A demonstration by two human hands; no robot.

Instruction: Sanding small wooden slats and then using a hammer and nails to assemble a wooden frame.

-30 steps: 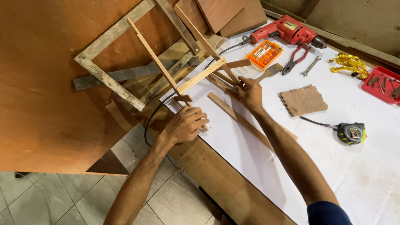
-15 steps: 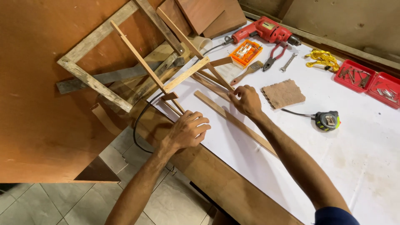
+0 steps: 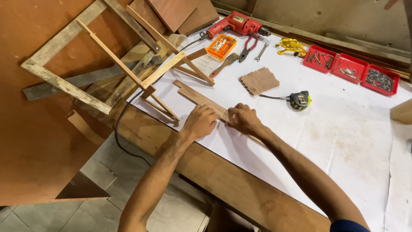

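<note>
A flat wooden strip (image 3: 198,97) lies on the white bench top (image 3: 343,129), running from far left towards near right, and both hands are on its near end. The left hand (image 3: 201,121) rests palm down with fingers curled over the strip's left side, while the right hand (image 3: 243,119) sits just beside it on the right, fingers bent and pressing on the wood; both are closed down on the strip in a pinning hold, not wrapped around it. The strip's far end pokes out beyond the knuckles, near the foot of a wooden frame (image 3: 107,64) that leans over the bench's left edge. To do this step well, I judge the hands should press evenly and keep the strip flat against the bench (any rocking would let it twist), with the fingertips kept clear of its edges. Farther off lie a brown sanding pad (image 3: 259,80) and a tape measure (image 3: 299,100), both to the right of the strip and well apart from the hands, and a red drill (image 3: 236,23) at the far edge.
</note>
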